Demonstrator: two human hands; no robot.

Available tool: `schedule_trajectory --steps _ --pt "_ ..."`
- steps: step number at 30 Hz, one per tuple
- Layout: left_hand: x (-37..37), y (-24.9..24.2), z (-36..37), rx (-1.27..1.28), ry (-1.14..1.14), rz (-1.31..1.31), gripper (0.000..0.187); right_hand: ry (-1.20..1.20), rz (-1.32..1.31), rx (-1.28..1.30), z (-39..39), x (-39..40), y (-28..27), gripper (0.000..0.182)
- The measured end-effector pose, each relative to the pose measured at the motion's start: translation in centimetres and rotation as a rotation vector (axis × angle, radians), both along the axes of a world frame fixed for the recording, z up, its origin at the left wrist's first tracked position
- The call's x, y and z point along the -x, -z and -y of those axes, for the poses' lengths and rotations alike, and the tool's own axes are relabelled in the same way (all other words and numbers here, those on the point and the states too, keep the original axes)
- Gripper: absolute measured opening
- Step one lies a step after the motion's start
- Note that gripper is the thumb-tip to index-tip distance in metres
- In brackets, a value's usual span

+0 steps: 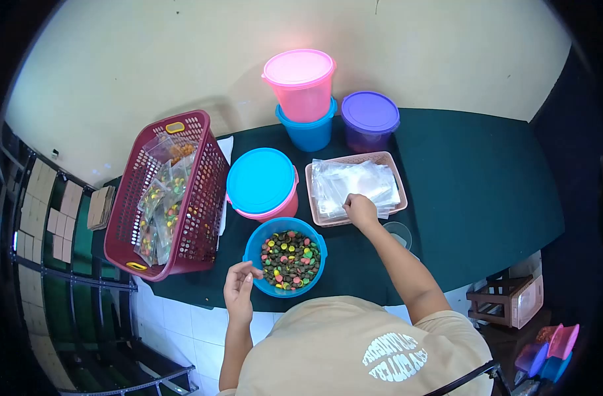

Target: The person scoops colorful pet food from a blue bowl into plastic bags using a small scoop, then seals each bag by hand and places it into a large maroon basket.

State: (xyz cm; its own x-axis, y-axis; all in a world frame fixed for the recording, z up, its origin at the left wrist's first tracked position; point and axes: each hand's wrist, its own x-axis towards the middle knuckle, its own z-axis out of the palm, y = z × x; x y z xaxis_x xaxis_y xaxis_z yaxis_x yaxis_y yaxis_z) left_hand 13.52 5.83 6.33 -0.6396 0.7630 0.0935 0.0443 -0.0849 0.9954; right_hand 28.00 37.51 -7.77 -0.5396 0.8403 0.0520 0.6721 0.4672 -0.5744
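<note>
My right hand (360, 210) rests on the stack of clear plastic bags (354, 185) in a pinkish tray (388, 159), fingers pinching at the top bag's edge. My left hand (239, 285) hovers at the left rim of an open blue tub (254, 243) full of multicoloured candies (289, 259), fingers loosely curled with nothing visibly in them. A small clear cup (398, 232) stands just right of my right forearm.
A maroon laundry-style basket (197, 218) at the left holds filled candy bags. A blue-lidded pink tub (261, 183) sits behind the candy tub. A pink tub stacked on a blue one (301, 86) and a purple tub (369, 120) stand at the back. Dark green cloth covers the table (473, 191).
</note>
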Motion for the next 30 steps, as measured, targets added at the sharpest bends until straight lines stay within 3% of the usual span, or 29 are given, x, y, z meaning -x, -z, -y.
schedule_trajectory --steps 5,8,9,11,12,14,15,16,17,18,20,21,30 --pt "-0.2 0.5 0.2 0.007 0.008 -0.006 0.022 0.052 -0.194 0.208 -1.2 -1.5 0.4 0.021" --pt "-0.8 0.3 -0.1 0.005 0.017 -0.005 0.022 0.122 -0.461 0.333 -1.7 -2.7 0.6 0.019" --pt "-0.8 0.4 -0.1 0.001 0.013 -0.002 0.022 0.118 -0.458 0.330 -1.5 -3.1 0.0 0.019" --pt "-1.1 0.7 -0.2 -0.027 0.072 0.033 0.029 0.166 -0.782 0.492 -0.5 -4.4 -2.6 0.017" --pt "-1.5 0.7 -0.4 -0.031 0.065 0.039 0.029 0.160 -0.775 0.491 0.7 -5.2 -5.0 0.017" --pt "-2.5 0.2 -1.3 0.035 0.028 -0.317 0.056 0.007 -1.107 0.847 4.3 -6.7 -10.3 0.016" --pt "-2.8 -0.4 -1.7 0.035 0.022 -0.311 0.056 -0.144 -1.163 0.901 5.8 -7.2 -11.5 0.017" --pt "-3.0 -1.2 -2.1 0.011 0.044 -0.540 0.076 -0.298 -1.217 0.953 7.4 -7.6 -12.5 0.018" --pt "-3.1 -1.8 -2.5 -0.013 0.066 -0.770 0.097 -0.379 -1.236 1.005 8.9 -7.8 -13.1 0.020" --pt "-3.3 -2.0 -3.1 -0.009 0.063 -0.767 0.097 -0.454 -1.237 1.054 10.5 -7.7 -13.8 0.020" --pt "-3.7 -2.6 -4.5 -0.159 0.157 -0.771 0.120 -0.572 -1.228 1.156 13.0 -7.5 -14.2 0.022" --pt "-3.7 -3.4 -4.8 -0.080 0.207 -0.809 0.125 -0.617 -1.217 1.208 13.9 -7.4 -14.1 0.023" --pt "-3.2 -3.3 -5.1 0.037 0.326 -0.917 0.123 -0.521 -1.071 1.253 17.4 -6.4 -14.9 0.021"
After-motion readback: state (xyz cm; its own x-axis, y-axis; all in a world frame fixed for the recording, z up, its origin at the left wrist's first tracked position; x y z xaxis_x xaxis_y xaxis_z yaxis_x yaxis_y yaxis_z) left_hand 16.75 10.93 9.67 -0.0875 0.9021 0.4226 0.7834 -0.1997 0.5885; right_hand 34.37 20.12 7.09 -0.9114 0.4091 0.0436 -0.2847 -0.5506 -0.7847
